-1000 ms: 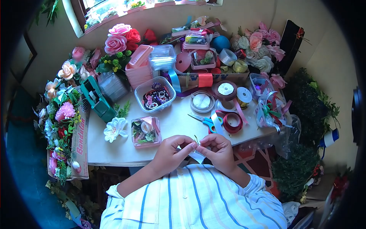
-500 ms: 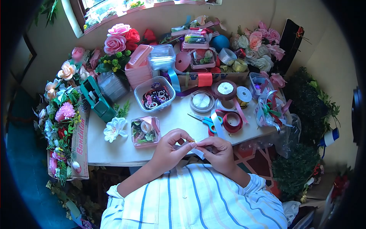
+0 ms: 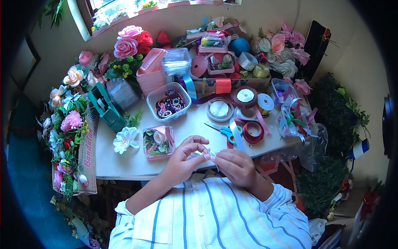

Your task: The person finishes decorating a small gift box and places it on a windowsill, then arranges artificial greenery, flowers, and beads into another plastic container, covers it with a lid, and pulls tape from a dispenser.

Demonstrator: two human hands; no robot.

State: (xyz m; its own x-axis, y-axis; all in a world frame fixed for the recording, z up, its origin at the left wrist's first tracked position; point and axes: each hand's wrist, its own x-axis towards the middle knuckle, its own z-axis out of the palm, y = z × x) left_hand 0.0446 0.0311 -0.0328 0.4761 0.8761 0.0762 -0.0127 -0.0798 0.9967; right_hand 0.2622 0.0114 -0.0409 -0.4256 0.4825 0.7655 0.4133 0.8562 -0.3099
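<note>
We saw a small white strip (image 3: 212,152) between the fingertips of both hands, just in front of the striped shirt and near the front edge of the counter (image 3: 120,168). The left hand (image 3: 181,161) had a narrow grip, thumb and finger pinched at the strip; the right hand (image 3: 237,167) pinched it too, with the other fingers folded close. The fingertips hid much of the piece, so we could not tell whether it was folded or wrapped around anything. We judged the step in hand to be fine shaping of the strip, and the next move to call for a light, steady pinch from both sides.

Beyond the hands lay the scissors (image 3: 231,134), a pale ribbon end (image 3: 237,137) and a dark red ribbon roll (image 3: 259,135), with a clear box (image 3: 158,155) of flowers to the left. For writing, we read what looked like "Bandulan" in red on the left carton (image 3: 88,172). The rear carton (image 3: 206,86) bore blue marks we could not read.
</note>
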